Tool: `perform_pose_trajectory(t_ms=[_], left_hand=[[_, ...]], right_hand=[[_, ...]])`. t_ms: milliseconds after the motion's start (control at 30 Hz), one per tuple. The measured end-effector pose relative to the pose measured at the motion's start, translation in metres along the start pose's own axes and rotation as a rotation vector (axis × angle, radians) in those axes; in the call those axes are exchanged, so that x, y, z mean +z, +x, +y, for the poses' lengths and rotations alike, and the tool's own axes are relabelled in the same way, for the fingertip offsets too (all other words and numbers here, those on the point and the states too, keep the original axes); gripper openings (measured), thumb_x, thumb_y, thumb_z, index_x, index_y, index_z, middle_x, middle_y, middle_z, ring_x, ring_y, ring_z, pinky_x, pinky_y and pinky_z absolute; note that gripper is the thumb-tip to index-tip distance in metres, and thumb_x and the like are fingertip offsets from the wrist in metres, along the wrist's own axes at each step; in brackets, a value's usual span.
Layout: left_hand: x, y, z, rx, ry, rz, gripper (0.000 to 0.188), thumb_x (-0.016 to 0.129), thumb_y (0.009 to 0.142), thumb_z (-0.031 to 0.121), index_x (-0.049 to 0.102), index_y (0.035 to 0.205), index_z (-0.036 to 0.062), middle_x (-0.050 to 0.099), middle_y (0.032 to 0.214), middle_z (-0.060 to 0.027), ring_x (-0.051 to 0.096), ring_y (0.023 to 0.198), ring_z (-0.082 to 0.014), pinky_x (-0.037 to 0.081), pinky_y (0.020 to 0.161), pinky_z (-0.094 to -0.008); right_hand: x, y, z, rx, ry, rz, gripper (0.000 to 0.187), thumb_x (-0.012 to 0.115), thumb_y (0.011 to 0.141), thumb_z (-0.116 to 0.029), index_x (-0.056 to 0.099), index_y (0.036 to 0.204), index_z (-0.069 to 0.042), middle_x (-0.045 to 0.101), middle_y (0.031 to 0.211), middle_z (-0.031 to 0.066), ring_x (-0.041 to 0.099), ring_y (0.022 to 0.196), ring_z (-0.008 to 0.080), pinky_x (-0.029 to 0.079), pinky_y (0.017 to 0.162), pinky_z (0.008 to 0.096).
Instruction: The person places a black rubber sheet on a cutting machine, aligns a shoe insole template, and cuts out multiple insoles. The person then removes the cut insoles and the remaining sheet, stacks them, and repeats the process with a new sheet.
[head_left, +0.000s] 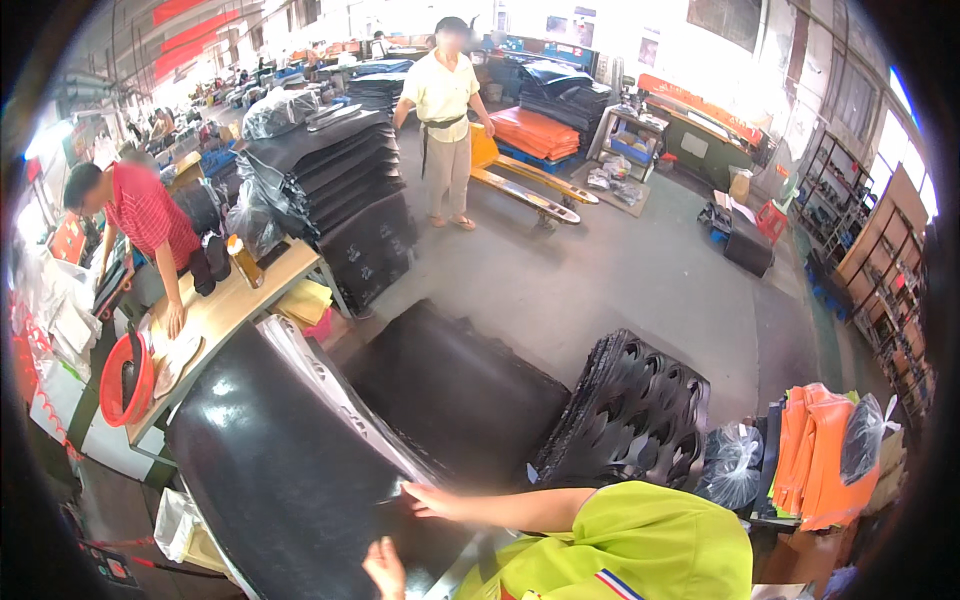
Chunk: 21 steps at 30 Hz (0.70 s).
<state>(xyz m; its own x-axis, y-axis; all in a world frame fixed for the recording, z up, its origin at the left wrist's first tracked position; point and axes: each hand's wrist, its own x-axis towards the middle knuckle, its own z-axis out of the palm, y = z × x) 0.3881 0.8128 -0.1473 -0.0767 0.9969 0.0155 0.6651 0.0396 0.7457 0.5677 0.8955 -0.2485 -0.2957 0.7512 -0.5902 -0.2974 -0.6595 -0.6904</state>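
A large glossy black sheet (270,450) lies in front of me, its far edge curving over a white-edged layer beneath. My right hand (435,502) reaches in from the right with fingers stretched out, its fingertips at the sheet's right edge. Nearer to me, my left hand (384,568) is held over the sheet's lower part, fingers raised and apart, holding nothing. Whether its fingertips touch the sheet is hard to tell. Just beyond the sheet rests a flat stack of matte black sheets (460,385).
Punched black sheets (635,410) are piled to the right, beside orange pieces (815,450) and a clear bag (733,460). At left, a person in red (150,215) leans on a wooden bench (225,310) with a red basket (127,380). Another person (445,100) stands by a yellow pallet jack (530,190).
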Motion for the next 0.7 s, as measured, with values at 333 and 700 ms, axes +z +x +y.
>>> perform_pose_trajectory(t_ms=[333,700], left_hand=[[-0.111,-0.018,0.173,0.338,0.304,-0.467,0.028,0.058,0.096,0.028,0.069,0.112,0.0091,0.070,0.094,-0.0191,0.068,0.089,-0.0363,0.052,0.083,-0.0445],[-0.085,-0.041,0.002,-0.277,-0.357,-0.133,0.036,0.058,0.099,0.025,0.061,0.124,-0.0011,0.066,0.119,-0.0134,0.059,0.111,-0.0198,0.044,0.100,-0.0315]], right_hand=[[0.036,-0.079,-0.150,0.154,0.168,-0.452,0.087,0.061,0.085,-0.065,0.036,0.149,-0.012,0.028,0.158,0.0102,0.023,0.145,0.0280,0.021,0.115,0.0472],[-0.106,-0.004,-0.048,0.216,-0.413,-0.111,0.042,0.067,0.076,-0.002,0.058,0.116,0.009,0.068,0.102,0.0194,0.068,0.087,0.0312,0.055,0.077,0.0455]])
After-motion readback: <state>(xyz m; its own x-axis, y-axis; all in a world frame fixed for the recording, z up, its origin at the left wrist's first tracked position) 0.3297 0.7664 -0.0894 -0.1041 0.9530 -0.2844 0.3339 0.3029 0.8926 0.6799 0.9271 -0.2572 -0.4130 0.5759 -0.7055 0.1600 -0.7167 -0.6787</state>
